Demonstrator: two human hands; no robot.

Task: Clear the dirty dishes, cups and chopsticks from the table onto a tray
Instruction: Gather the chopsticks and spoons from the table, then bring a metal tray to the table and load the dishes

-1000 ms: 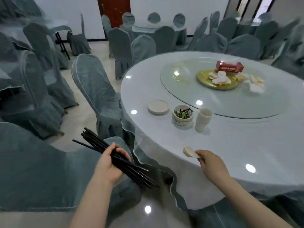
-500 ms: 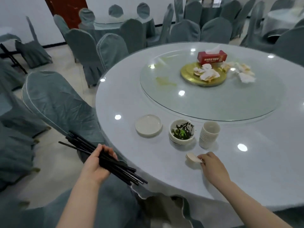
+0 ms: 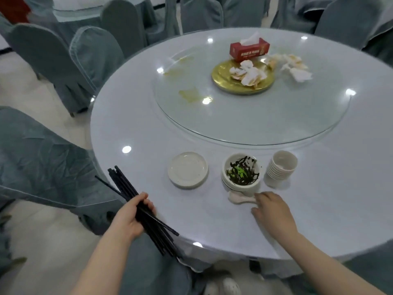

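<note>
My left hand [image 3: 129, 218] grips a bundle of several black chopsticks [image 3: 127, 186] just off the round table's [image 3: 136, 128] near-left edge. My right hand [image 3: 273, 211] lies palm down on the table, its fingertips touching the handle ends of white spoons [image 3: 239, 198] that lie flat, with the thumb apart from them. Just beyond the spoons stands a stack of white bowls [image 3: 241, 184] with dark green leftovers in the top one. A stack of small white plates [image 3: 187, 171] sits to its left, and a stack of white cups [image 3: 280, 169] to its right.
On the glass turntable [image 3: 255, 124] are a gold plate [image 3: 221, 81] with crumpled tissues, a red tissue box [image 3: 248, 50], loose tissues [image 3: 295, 69] and yellowish spills. Grey-covered chairs [image 3: 42, 150] stand close at the left and around the table. No tray is in view.
My view has moved closer and over the table. My right hand carried the spoons forward and laid them beside the bowls. My left hand with the chopsticks came nearer the table edge.
</note>
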